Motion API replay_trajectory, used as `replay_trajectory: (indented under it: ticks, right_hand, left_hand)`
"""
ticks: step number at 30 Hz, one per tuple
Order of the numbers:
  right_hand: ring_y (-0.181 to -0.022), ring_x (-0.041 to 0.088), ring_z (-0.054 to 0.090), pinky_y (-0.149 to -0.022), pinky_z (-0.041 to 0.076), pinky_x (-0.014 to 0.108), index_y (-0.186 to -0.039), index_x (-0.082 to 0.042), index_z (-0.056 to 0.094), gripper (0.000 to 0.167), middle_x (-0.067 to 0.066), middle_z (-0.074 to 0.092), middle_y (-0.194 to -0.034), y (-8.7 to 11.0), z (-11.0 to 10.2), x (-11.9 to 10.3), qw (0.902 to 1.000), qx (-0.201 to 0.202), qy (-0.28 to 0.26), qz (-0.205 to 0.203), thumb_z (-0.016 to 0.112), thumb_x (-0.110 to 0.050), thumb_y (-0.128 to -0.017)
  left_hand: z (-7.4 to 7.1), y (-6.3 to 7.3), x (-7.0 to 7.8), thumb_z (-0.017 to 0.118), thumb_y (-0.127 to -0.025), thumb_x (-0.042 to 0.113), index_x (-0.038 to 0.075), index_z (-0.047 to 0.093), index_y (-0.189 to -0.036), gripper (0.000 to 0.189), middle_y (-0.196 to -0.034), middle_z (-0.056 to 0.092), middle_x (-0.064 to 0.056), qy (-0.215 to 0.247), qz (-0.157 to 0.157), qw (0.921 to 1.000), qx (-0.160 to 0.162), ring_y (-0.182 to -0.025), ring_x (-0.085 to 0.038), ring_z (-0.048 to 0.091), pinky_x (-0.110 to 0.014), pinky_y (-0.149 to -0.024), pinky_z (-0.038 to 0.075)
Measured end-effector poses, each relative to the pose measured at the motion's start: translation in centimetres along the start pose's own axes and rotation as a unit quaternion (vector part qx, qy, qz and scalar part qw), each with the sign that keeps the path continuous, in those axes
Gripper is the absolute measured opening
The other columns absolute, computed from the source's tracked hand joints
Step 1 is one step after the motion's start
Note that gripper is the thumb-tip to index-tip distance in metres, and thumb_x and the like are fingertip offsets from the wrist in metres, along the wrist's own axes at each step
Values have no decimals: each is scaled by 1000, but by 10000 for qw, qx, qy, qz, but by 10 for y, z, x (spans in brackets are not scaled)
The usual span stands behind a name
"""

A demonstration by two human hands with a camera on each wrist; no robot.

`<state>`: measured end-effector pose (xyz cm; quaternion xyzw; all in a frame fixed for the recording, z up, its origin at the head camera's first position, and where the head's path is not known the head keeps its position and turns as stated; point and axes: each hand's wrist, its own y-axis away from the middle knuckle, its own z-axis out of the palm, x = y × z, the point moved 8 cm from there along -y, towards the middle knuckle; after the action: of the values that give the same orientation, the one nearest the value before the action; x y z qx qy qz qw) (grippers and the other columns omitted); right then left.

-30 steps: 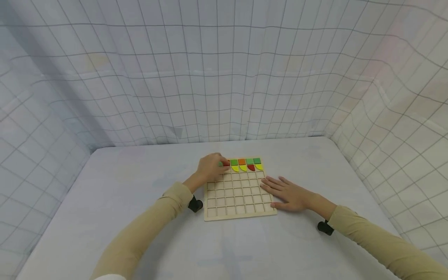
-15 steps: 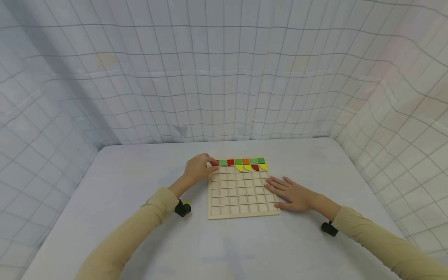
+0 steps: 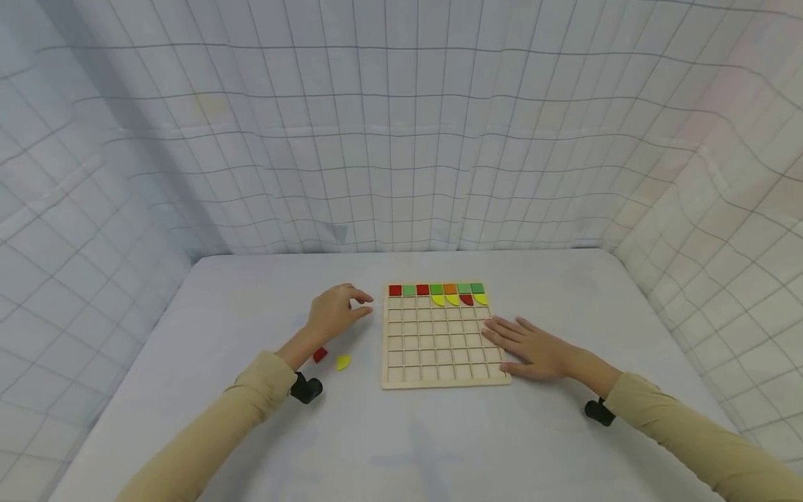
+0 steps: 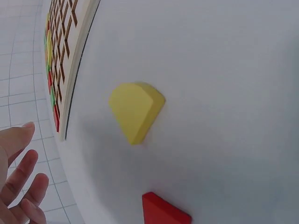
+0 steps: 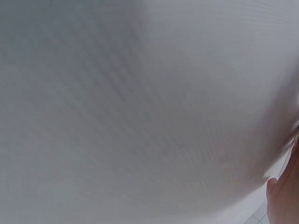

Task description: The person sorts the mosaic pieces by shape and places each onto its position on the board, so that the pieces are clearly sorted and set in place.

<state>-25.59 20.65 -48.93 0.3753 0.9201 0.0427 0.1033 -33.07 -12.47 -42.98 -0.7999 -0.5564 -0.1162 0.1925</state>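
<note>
A wooden grid board [image 3: 445, 384] lies on the white table. Coloured square tiles fill its far row, a red tile [image 3: 395, 290] at the left end. Below them, toward the right, sit several quarter-round pieces, yellow and red. My left hand [image 3: 334, 310] hovers just left of the board, thumb and fingers apart with nothing between them; the left wrist view shows its fingers [image 4: 24, 172] bare. Near that wrist lie a loose yellow quarter-round piece [image 4: 131, 109] and a red piece [image 4: 161, 212]. My right hand [image 3: 533, 348] rests flat, fingers on the board's right edge.
White grid-lined curtains [image 3: 414, 139] enclose the table [image 3: 439, 446] at the back and both sides. A dark wrist camera [image 3: 306, 388] sits under the left forearm, another camera [image 3: 599, 412] under the right.
My left hand has left the board's far row and moved left and nearer, uncovering the red tile in the corner. Loose yellow and red pieces now show. My right hand stays on the board's edge.
</note>
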Motion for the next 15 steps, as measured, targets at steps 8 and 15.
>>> replay_trajectory:
  ticks: [8,15]
  right_hand:
    - [-150,26,10,-116,12,59,-156,-19,13,72,2,9,-163,1,-1,-1,9999,-61,-60,108,38,-54,-99]
    - [-150,28,12,-116,13,60,-155,-17,16,71,4,12,-163,2,-5,-4,9999,11,-127,83,41,-51,-99]
  left_hand:
    - [-12,22,-18,75,-83,27,16,76,-102,22,-95,71,-1,76,-82,9999,7,-67,-12,52,-23,-51,40]
    - [-19,41,-36,75,-83,25,16,76,-104,23,-97,73,-2,206,-142,9997,-33,-85,-19,60,-28,-60,47]
